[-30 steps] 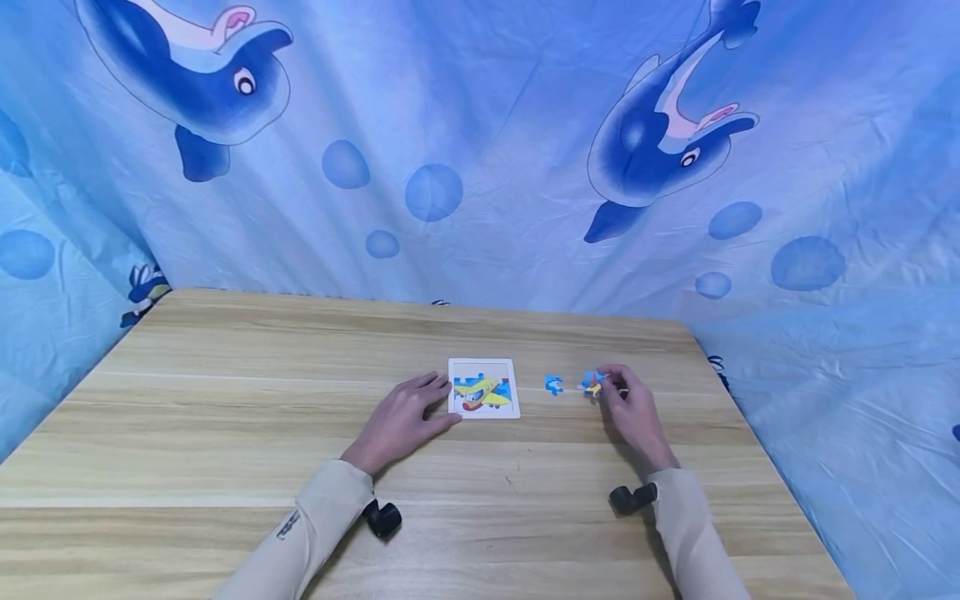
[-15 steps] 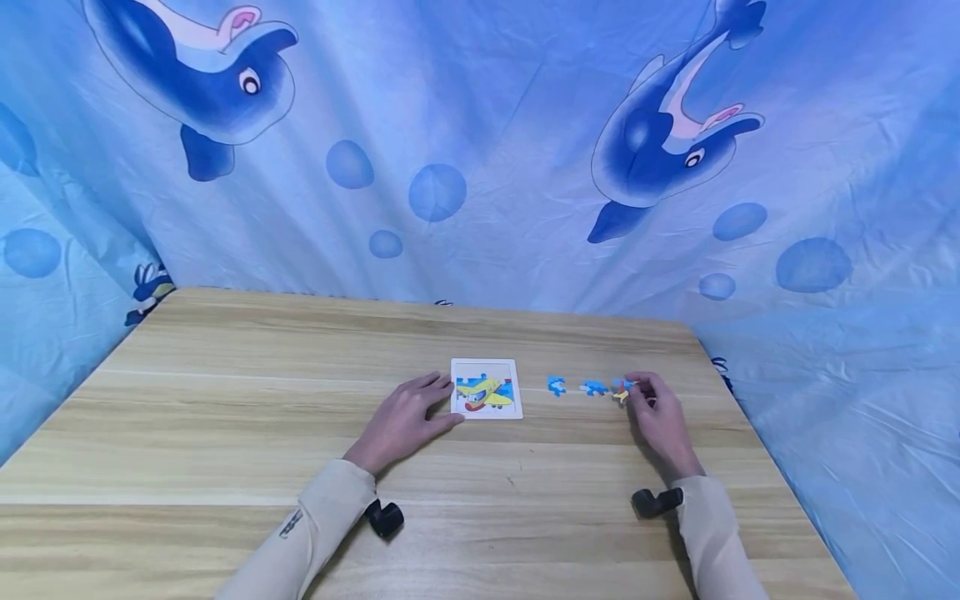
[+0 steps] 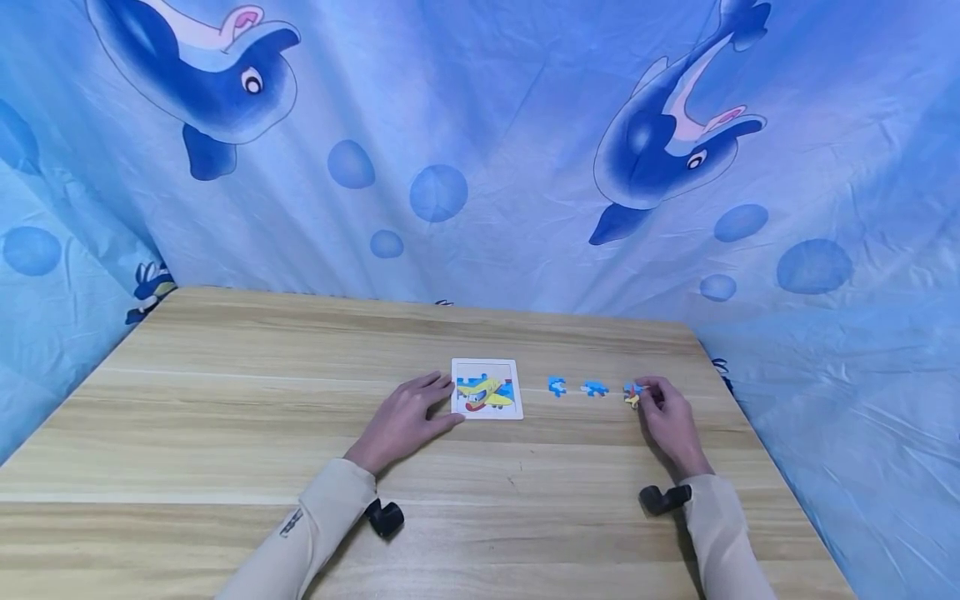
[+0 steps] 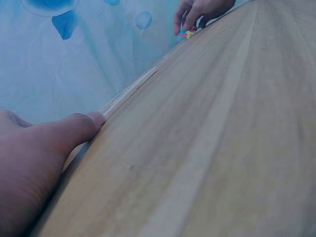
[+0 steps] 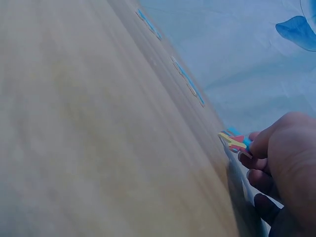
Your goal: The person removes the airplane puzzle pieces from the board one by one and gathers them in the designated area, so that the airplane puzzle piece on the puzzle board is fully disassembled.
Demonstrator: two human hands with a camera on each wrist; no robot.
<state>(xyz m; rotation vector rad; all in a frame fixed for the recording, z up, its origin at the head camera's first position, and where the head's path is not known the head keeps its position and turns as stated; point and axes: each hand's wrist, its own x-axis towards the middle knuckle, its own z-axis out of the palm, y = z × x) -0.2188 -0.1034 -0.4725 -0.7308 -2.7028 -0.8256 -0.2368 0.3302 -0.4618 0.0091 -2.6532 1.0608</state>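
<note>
Blue cloth [image 3: 510, 150] printed with dolphins hangs behind the wood-grained worktop [image 3: 510, 517]. From the left reaches a beige sleeve [image 3: 303, 529] with a black device [image 3: 386, 520] at the wrist. Its left hand [image 3: 405, 421] is relaxed, fingers extended and clasping nothing; the thumb touches the near left corner of a white-rimmed puzzle tray [image 3: 483, 362], the fingertips its left edge. Inside the tray is a yellow cartoon plane [image 3: 477, 397], with a pale strip above it. To the right, apart from each other, lie a first blue piece [image 3: 557, 386] and a second blue piece [image 3: 595, 388]. Beyond them, the right hand [image 3: 671, 419] pinches a blue, red and yellow piece [image 5: 236, 140] between thumb and fingers, tilted at the worktop; whether its lower edge touches, I cannot tell. Another black device [image 3: 660, 500] sits at that wrist.
</note>
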